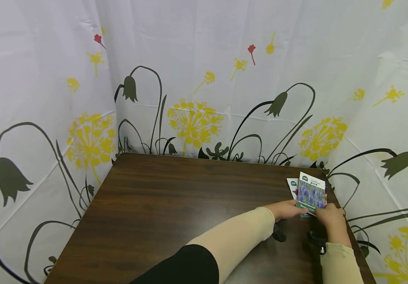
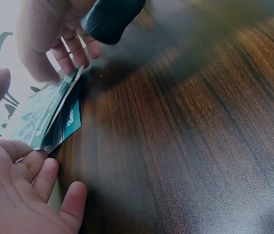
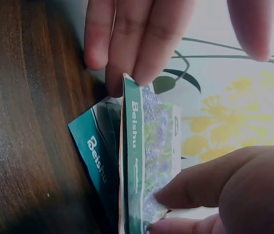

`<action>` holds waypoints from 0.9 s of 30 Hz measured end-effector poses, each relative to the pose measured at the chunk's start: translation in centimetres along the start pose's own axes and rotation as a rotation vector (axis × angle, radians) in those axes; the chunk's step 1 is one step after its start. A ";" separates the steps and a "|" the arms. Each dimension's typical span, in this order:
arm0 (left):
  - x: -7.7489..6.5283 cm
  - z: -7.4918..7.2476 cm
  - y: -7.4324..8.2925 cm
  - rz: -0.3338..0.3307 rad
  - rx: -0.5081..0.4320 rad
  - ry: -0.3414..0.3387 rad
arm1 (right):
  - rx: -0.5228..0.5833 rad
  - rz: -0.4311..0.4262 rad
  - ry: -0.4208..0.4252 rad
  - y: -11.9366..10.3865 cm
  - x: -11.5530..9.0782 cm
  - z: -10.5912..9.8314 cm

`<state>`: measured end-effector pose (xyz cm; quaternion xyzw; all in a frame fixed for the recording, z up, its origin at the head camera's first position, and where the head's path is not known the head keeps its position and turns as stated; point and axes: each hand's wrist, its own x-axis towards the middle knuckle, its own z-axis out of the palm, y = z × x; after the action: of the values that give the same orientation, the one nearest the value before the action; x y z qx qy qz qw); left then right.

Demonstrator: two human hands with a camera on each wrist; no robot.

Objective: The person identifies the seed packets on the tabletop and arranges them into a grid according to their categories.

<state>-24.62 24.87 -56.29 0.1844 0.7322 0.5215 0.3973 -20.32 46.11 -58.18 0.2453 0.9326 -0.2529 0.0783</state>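
Note:
A seed packet (image 1: pixel 311 191) with a purple flower picture and a green "Beishu" band stands tilted up over other packets at the table's right side. My right hand (image 1: pixel 332 221) pinches its lower right corner, thumb (image 3: pixel 190 187) on the picture side and fingers behind. At the packet's left end, my left hand (image 1: pixel 286 209) touches the edge with extended fingers (image 2: pixel 42 178), its thumb standing apart from the packet in the left wrist view. Below lies another green-banded packet (image 3: pixel 93 151) on the table. A white packet corner (image 1: pixel 292 184) with a dark red picture shows behind.
The dark wood table (image 1: pixel 175 193) stretches to the left, with its right edge close beside my right hand. A white curtain (image 1: pixel 204 47) printed with flowers hangs around it. A black wrist strap (image 1: pixel 316 239) sits on the right wrist.

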 end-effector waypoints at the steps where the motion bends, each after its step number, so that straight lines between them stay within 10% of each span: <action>1: 0.0 0.1 -0.1 -0.010 0.006 0.010 | -0.015 -0.009 0.000 0.0 0.0 -0.1; 13: 0.3 0.4 -0.8 -0.036 0.096 0.031 | 0.026 0.088 0.022 0.6 -0.1 0.8; 27: 0.4 0.2 -0.4 -0.049 0.088 0.000 | 0.024 0.014 0.111 0.4 -0.5 0.1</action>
<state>-24.61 25.14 -56.80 0.1836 0.7586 0.4791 0.4015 -19.68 46.14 -58.31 0.2662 0.9307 -0.2497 0.0254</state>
